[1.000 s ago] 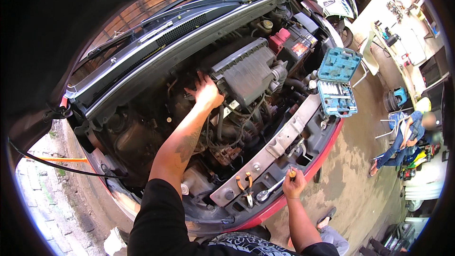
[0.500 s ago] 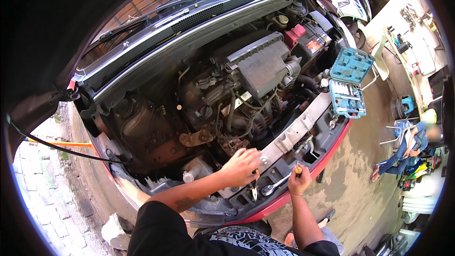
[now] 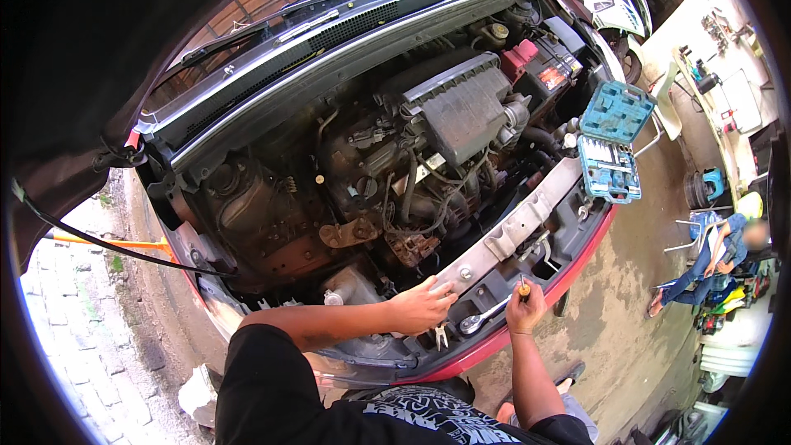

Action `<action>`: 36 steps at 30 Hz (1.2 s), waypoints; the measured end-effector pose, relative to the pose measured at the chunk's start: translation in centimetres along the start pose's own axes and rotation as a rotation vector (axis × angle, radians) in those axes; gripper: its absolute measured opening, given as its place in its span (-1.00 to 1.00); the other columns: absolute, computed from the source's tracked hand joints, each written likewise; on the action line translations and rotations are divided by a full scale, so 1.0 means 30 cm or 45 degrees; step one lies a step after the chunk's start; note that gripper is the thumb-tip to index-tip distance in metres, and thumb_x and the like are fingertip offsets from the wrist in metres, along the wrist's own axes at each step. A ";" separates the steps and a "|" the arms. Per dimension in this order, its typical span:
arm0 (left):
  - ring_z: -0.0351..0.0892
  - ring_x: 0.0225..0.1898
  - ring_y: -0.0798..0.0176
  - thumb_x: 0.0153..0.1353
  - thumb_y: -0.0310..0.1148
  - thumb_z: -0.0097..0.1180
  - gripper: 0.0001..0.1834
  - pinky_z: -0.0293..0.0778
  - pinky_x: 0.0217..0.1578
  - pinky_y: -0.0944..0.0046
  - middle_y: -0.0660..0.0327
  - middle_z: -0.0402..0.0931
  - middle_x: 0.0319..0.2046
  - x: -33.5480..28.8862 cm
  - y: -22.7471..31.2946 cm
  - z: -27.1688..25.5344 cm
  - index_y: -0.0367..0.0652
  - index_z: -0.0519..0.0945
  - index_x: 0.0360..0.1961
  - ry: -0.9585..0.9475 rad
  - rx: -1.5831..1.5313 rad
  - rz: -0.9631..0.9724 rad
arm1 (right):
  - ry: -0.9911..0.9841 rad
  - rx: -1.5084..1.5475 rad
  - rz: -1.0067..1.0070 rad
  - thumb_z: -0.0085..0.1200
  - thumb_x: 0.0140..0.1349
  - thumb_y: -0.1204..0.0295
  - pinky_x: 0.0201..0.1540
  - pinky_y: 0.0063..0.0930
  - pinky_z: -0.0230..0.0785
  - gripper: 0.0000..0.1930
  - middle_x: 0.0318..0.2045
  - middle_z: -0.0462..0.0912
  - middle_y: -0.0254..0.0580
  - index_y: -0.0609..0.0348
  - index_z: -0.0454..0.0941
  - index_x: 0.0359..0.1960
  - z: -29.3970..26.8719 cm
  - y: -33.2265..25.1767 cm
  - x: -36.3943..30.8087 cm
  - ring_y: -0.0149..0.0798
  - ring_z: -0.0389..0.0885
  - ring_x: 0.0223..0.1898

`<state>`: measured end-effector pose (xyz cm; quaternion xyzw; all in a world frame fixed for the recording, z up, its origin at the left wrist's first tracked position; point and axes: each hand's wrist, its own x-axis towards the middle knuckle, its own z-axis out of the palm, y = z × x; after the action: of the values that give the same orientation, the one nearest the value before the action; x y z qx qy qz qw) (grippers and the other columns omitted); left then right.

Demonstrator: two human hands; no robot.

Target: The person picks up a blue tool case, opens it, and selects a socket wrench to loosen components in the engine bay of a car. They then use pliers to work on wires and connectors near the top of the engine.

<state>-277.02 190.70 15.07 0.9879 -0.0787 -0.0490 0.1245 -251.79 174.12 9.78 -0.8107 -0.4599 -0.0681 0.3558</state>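
Chrome ratchet wrench [image 3: 486,315] lies on the front crossmember [image 3: 527,216] of the open engine bay, long axis running from its round head at lower left up-right to the dark grip. Right hand [image 3: 525,306] fisted around that grip. Left hand [image 3: 424,306], fingers loosely curled, nothing held, fingertips touching the grey metal crossmember just left of the wrench head. Blue plastic socket case [image 3: 611,142] lies open at the crossmember's far end.

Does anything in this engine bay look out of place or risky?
Yes. The open blue socket set case sits tilted on the car's front corner, partly over the edge, so it could slip. The right hand holds a ratchet on the silver crossmember.
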 end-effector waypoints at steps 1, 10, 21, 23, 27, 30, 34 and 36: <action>0.17 0.41 -0.06 -0.05 0.11 0.40 -0.42 0.22 0.28 -0.18 0.06 0.37 0.28 0.012 0.011 0.003 -0.07 0.71 -0.10 -0.016 0.063 -0.001 | 0.003 0.006 0.008 0.25 0.12 0.56 -0.43 -0.19 0.38 -0.79 -0.47 0.54 -0.10 0.16 0.60 -0.18 0.000 -0.001 0.002 0.00 0.55 -0.48; 0.50 0.06 0.15 0.27 -0.02 0.21 -0.65 0.28 0.13 0.00 0.21 0.58 -0.10 0.022 -0.096 -0.009 -0.11 0.68 -0.32 0.354 -0.466 -0.254 | 0.032 0.035 0.036 0.25 0.14 0.55 -0.43 -0.21 0.39 -0.82 -0.48 0.55 -0.10 0.17 0.60 -0.21 0.001 0.002 -0.003 -0.02 0.56 -0.49; 0.45 -0.03 0.50 0.34 -0.36 0.24 -0.60 0.33 0.09 0.43 0.35 0.61 -0.06 -0.247 -0.545 -0.193 -0.11 0.64 0.20 0.860 -1.702 -1.204 | 0.021 0.052 0.027 0.27 0.06 0.59 -0.45 -0.21 0.38 -0.76 -0.49 0.54 -0.11 0.15 0.61 -0.19 -0.009 -0.001 0.010 -0.03 0.56 -0.51; 0.45 0.22 0.35 0.35 -0.33 0.17 -0.67 0.36 0.21 0.21 0.13 0.55 0.19 -0.292 -0.615 -0.226 -0.10 0.70 0.11 0.840 -2.016 -1.007 | 0.046 0.077 0.008 0.27 0.06 0.59 -0.46 -0.22 0.38 -0.75 -0.50 0.54 -0.11 0.15 0.61 -0.19 -0.009 -0.003 0.013 -0.04 0.55 -0.52; 0.31 0.42 -0.12 0.33 -0.26 0.06 -0.64 0.28 0.32 -0.18 -0.13 0.39 0.34 -0.295 -0.661 -0.241 -0.35 0.67 -0.06 0.989 -2.620 -0.437 | 0.019 0.061 0.046 0.27 0.07 0.58 -0.47 -0.23 0.37 -0.77 -0.50 0.55 -0.11 0.15 0.62 -0.20 -0.010 -0.009 0.014 -0.05 0.55 -0.53; 0.46 0.29 -0.14 0.33 -0.26 -0.01 -0.59 0.34 0.28 -0.20 -0.17 0.48 0.25 -0.279 -0.672 -0.251 -0.38 0.64 -0.01 0.942 -2.706 -0.554 | 0.019 0.071 0.076 0.27 0.08 0.58 -0.47 -0.24 0.38 -0.79 -0.50 0.55 -0.11 0.16 0.62 -0.22 -0.013 -0.011 0.013 -0.05 0.56 -0.53; 0.67 -0.04 -0.07 0.35 -0.33 0.00 -0.59 0.54 0.10 -0.18 -0.11 0.64 0.00 -0.268 -0.734 -0.312 -0.49 0.56 0.04 0.434 -2.310 -1.199 | 0.030 0.100 0.079 0.28 0.09 0.58 -0.47 -0.25 0.37 -0.81 -0.51 0.56 -0.11 0.16 0.62 -0.23 -0.012 -0.007 0.014 -0.06 0.56 -0.53; 0.70 0.02 -0.01 0.36 -0.28 0.04 -0.59 0.66 -0.08 -0.07 -0.10 0.65 0.00 -0.232 -0.784 -0.352 -0.51 0.60 -0.06 0.038 -1.792 -1.429 | 0.031 0.099 0.076 0.28 0.10 0.58 -0.48 -0.25 0.37 -0.81 -0.51 0.56 -0.12 0.16 0.62 -0.24 -0.013 -0.008 0.016 -0.07 0.57 -0.53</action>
<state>-279.26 216.89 19.81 0.5767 0.4651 -0.1267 0.6596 -251.62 174.30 10.40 -0.8089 -0.4334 -0.0492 0.3943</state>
